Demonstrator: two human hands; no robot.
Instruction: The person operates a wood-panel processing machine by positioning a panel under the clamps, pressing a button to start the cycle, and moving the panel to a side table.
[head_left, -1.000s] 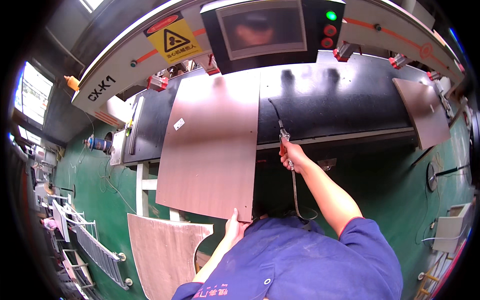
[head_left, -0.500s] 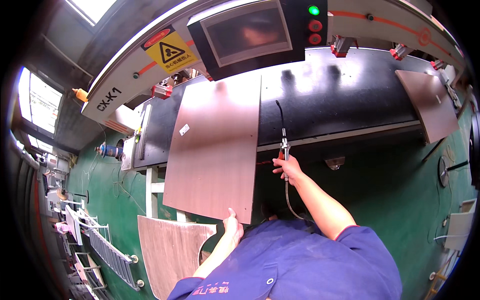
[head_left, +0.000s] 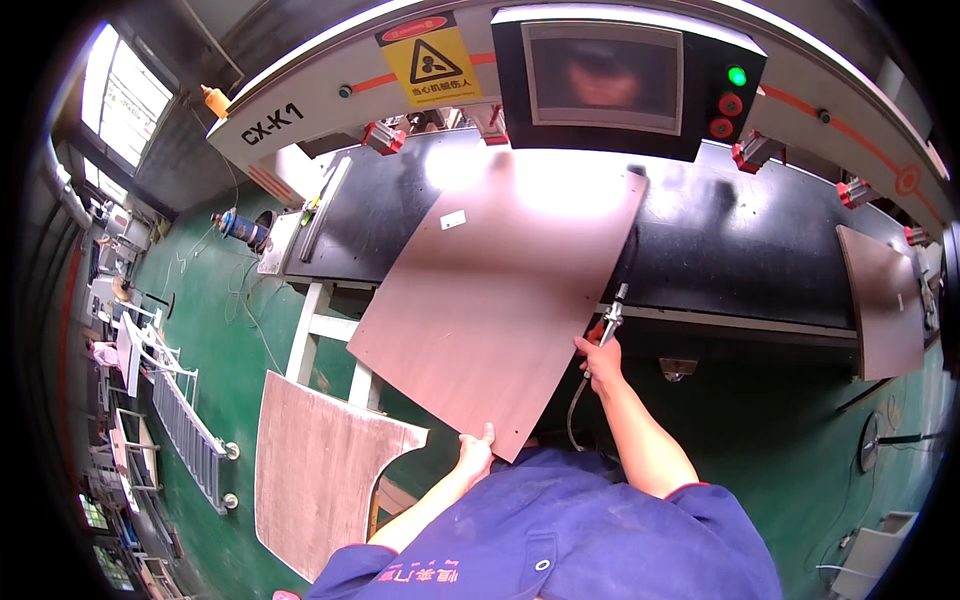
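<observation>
Far left — a grey metal rack (head_left: pixel 185 425) on the green floor (head_left: pixel 240 330), near a spool-like blue object (head_left: pixel 238 228) at the machine's end. Beside these, a pale wood-grain board (head_left: pixel 310 480) with a curved cut-out, standing below the bench (head_left: pixel 720 250), well apart from both hands.

Centre — brown panel (head_left: pixel 500 300), flat, rectangular, smooth matt laminate with a small white label; its far half lies on the black bench top, its near corner overhangs toward the person, skewed to the bench edge. Left hand (head_left: pixel 475 455): fingers clamped on the panel's near edge beside the lowest corner. Right hand (head_left: pixel 602 362): fingers closed around a slim metal air gun (head_left: pixel 611 312) with a grey hose hanging below, touching the panel's right edge.

Above: grey machine hood with screen (head_left: pixel 603 78), yellow warning sign, green lamp.

Right — second brown panel (head_left: pixel 885 300) on the bench, well apart.
</observation>
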